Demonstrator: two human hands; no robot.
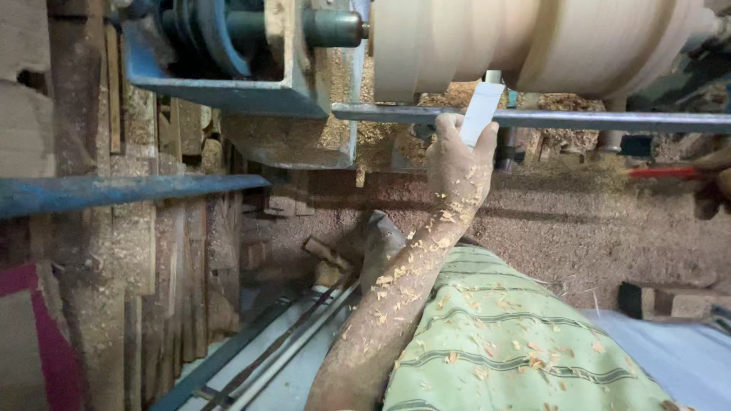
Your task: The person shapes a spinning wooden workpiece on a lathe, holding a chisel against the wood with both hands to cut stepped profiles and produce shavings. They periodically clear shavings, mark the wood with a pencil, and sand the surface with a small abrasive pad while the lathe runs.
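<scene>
A large pale wooden workpiece (533, 42) is mounted on a lathe across the top of the view. My left hand (457, 164), dusted with wood shavings, reaches up and grips a flat white strip (481, 113). The strip's upper end touches the underside of the wood, just above the grey metal tool rest bar (594, 119). My right hand (716, 183) is only partly in view at the right edge. It is closed around the end of a thin red tool (661, 173) that lies level below the bar.
The blue lathe headstock with its pulley (221, 53) stands at the upper left. A blue metal bar (129, 190) crosses the left side beside stacked wooden planks (175, 259). Sawdust covers the bed (579, 228). A green striped cloth (502, 342) lies over my lap.
</scene>
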